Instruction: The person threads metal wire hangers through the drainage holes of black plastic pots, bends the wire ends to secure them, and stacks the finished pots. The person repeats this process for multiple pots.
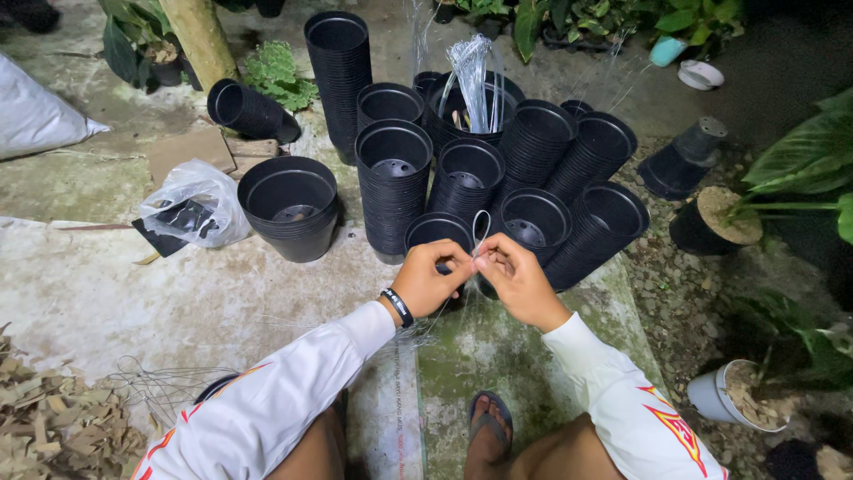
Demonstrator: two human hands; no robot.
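My left hand (429,277) and my right hand (513,276) meet in front of me, both pinching a thin silvery wire (481,224) that loops up between the fingertips. A black band circles my left wrist. Just beyond my hands stands a small black plastic pot (437,230), partly hidden by my left hand. Behind it are several tall stacks of black plastic pots (391,182). One pot at the back holds a bundle of thin wires (471,76) standing upright.
A wider black pot (291,206) and a clear plastic bag (197,203) sit at the left. Loose wire (160,382) lies on the concrete near my left knee, beside dry leaves (53,427). Potted plants (720,218) and gravel are at the right. My sandalled foot (489,436) rests below.
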